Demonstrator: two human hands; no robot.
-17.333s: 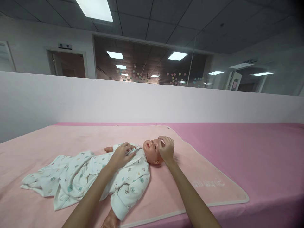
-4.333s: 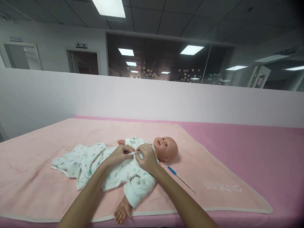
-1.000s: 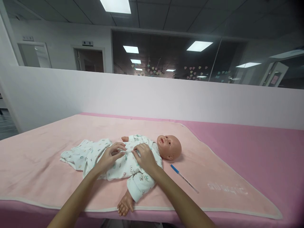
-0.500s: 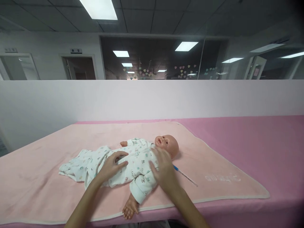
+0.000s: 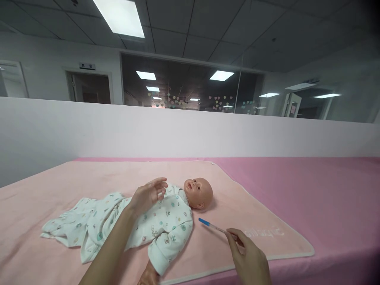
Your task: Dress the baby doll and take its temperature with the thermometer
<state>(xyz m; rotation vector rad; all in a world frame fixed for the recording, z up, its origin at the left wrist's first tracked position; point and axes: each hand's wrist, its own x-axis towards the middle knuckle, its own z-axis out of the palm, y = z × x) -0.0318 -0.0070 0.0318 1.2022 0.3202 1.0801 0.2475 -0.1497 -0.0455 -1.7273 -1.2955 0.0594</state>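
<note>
While my right hand (image 5: 251, 257), lower right of the frame, pinched the clear end of the blue-tipped stick (image 5: 204, 222) between thumb and fingers, the blue end pointed left, near the shoulder of the doll (image 5: 198, 192). My left hand (image 5: 148, 196), near centre, was loosely spread, fingers half curled, at the doll's chest; contact with the printed clothes (image 5: 168, 217) could not be told. The doll lay face up, lower left to centre, on a peach blanket (image 5: 74, 178) over a pink sheet (image 5: 297, 190).

Doll's near hand (image 5: 149, 276), seven o'clock: cut by lower edge. Blue-tipped stick (image 5: 215, 227), five o'clock: one end covered by right hand (image 5: 249, 256).
</note>
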